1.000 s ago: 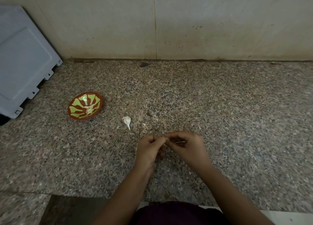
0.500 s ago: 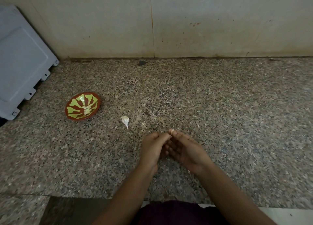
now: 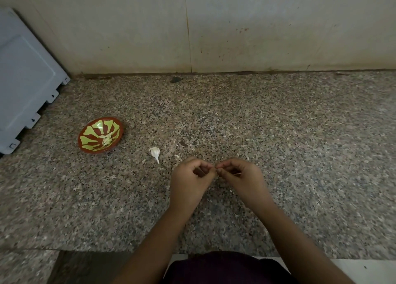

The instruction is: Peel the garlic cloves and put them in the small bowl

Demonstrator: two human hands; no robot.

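Fingers first: our left fingers (image 3: 206,168) & right fingers (image 3: 225,165) are curled in, tips meeting in a tight pinch btwn the two hands. Whatever sits in that pinch is hidden, so we can't tell if they grip a clove or nothing. A pale sliver (image 3: 236,173), thin, shows under the curled right fingers. Our left hand (image 3: 190,183) & right hand (image 3: 242,181) are held low over the bench (image 3: 278,133), knuckles up, forearms running back to a maroon garment (image 3: 225,268) at the bottom edge. Near the left hand, up & to its left, not touching it, a white garlic clove (image 3: 154,152) lies on the speckled granite w/ its papery tail pointing toward us. A tiny pale scrap (image 3: 176,156) lies btwn clove & hands. Further left sits the small bowl (image 3: 92,129), red-brown w/ yellow-green petals, a few pale pieces (image 3: 107,139) inside, too small to name. At far left a grey-white panel (image 3: 23,80) stands by the beige tiled wall (image 3: 257,37). A dark spot (image 3: 175,79) marks the bench near its back edge.
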